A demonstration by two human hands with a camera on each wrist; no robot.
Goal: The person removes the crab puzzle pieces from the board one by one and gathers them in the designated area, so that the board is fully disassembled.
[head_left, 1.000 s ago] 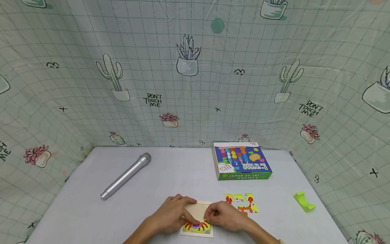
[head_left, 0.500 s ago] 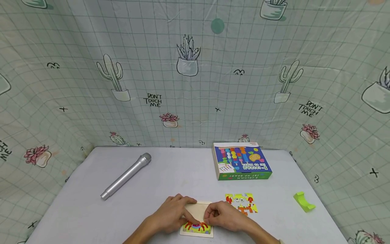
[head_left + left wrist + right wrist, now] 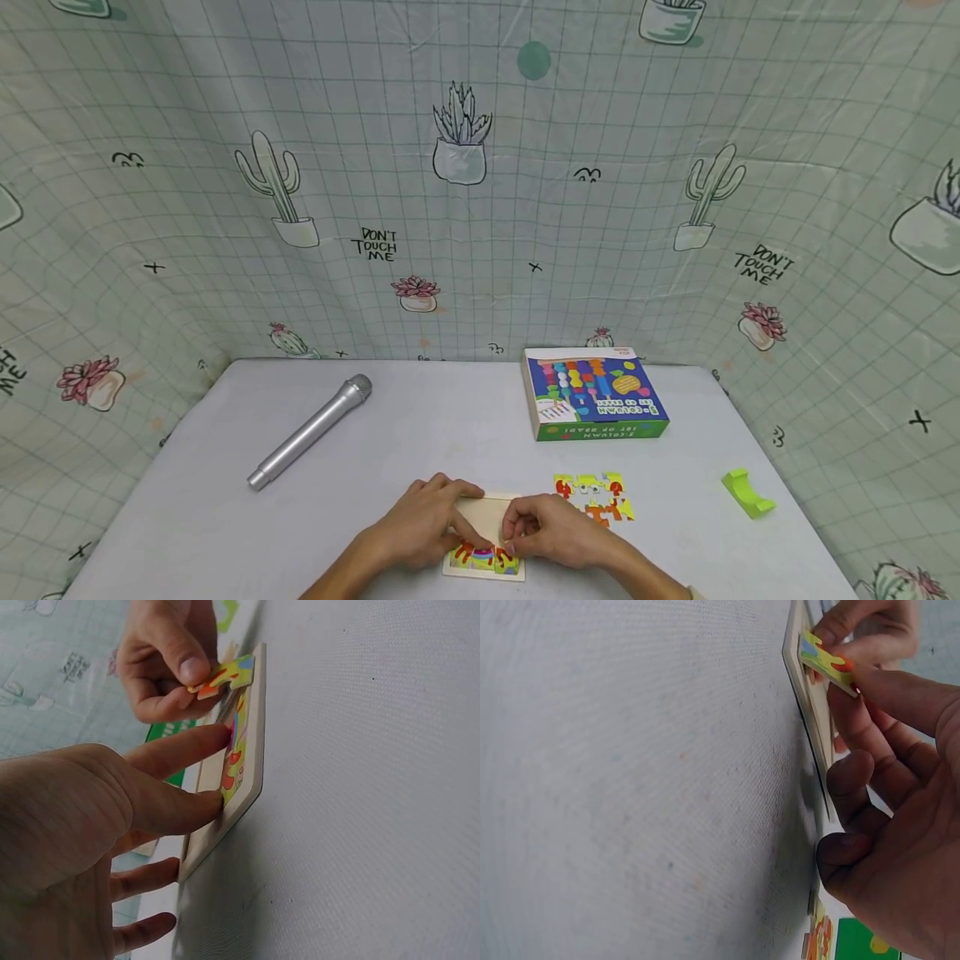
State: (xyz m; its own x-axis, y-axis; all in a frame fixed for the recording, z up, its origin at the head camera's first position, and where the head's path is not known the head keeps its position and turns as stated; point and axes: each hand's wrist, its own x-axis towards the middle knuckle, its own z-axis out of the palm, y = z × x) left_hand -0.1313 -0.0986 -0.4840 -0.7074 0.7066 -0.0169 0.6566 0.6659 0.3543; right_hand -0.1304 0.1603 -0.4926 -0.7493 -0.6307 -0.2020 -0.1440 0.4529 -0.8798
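A shallow wooden puzzle tray lies at the table's front, with a row of bright pieces along its near side. My right hand pinches a yellow, red and blue puzzle piece between thumb and forefinger. That piece is tilted, partly raised above the tray's near right corner, in both wrist views. Across the tray's left side spreads my left hand, its thumb and forefinger touching the seated pieces. Its other fingers extend towards the tray's far edge.
Several loose puzzle pieces lie right of the tray. A colourful box stands at the back right. A silver microphone lies at the left, a lime-green curved block at the right. A patterned cloth hangs behind.
The puzzle piece in my right hand now sits tilted, apart from its neighbours; earlier the row looked level and continuous. My left hand has barely moved.
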